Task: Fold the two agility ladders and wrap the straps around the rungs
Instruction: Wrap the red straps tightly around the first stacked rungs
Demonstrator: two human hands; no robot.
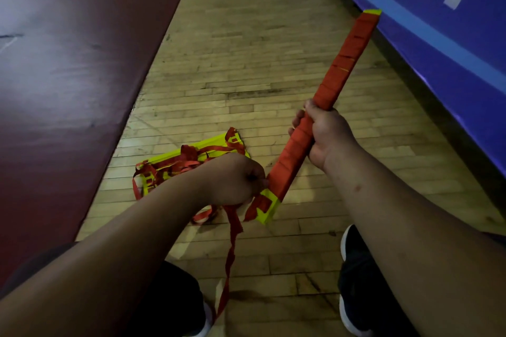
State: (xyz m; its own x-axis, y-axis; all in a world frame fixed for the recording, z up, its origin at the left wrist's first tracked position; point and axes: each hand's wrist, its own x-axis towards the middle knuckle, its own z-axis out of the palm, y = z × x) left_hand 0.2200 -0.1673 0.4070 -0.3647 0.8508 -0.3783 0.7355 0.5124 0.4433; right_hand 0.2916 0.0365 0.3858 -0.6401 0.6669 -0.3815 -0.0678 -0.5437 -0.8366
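The bundle of yellow plastic rungs bound in red webbing [339, 74] slants up in the air, nearly covered. The right hand [325, 134] has its fingers curled round the middle. The left hand [232, 178] is fisted on the loose red strap tail [231, 249] at the lower end (best kept taut, each turn overlapping). The second yellow ladder [189, 161] lies tangled on the wooden plank floor [260, 49].

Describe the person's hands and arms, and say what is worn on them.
The left hand and right hand are bare: no gloves, rings or watch show. The left forearm and right forearm are uncovered. What looks like a dark sleeve edge shows at the left upper arm.
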